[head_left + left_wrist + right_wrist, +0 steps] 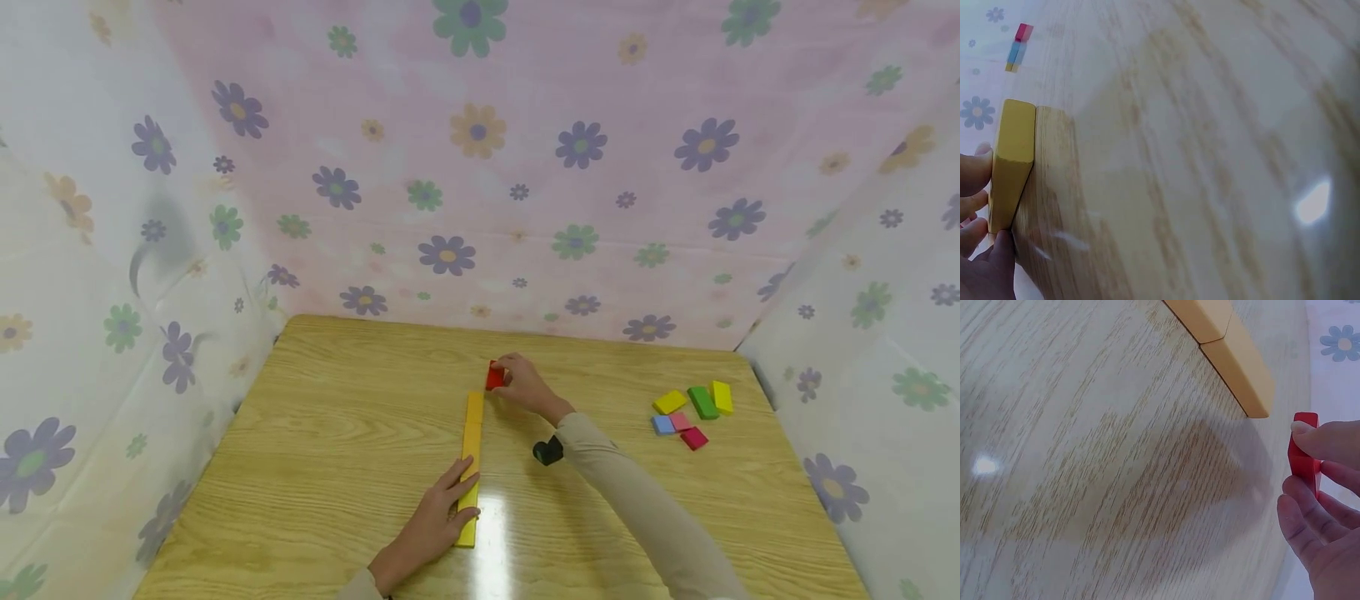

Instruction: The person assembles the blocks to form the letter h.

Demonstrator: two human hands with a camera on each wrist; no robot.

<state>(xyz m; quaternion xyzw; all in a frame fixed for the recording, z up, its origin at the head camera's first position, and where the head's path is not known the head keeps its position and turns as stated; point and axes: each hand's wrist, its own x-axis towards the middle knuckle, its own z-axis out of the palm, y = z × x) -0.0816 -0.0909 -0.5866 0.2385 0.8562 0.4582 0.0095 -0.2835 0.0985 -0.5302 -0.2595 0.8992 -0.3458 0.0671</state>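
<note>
A straight row of flat blocks runs away from me on the table, an orange-yellow block [472, 437] toward its far part and a yellow block [467, 535] at the near end. My left hand [435, 517] lies across the near part, its extended fingers resting on top and its thumb closer to the near end. In the left wrist view fingers and thumb touch the yellow block [1013, 137]. Just past the row's far end, slightly right, my right hand [525, 387] pinches a red block [1304, 459] between thumb and fingers.
Several loose blocks lie at the right: a yellow one [670, 402], a green one [703, 402], a blue one [663, 425] and a dark pink one [694, 438]. A small black object [548, 451] shows beside the right sleeve. Flowered cloth [480, 200] surrounds the wooden table [337, 433].
</note>
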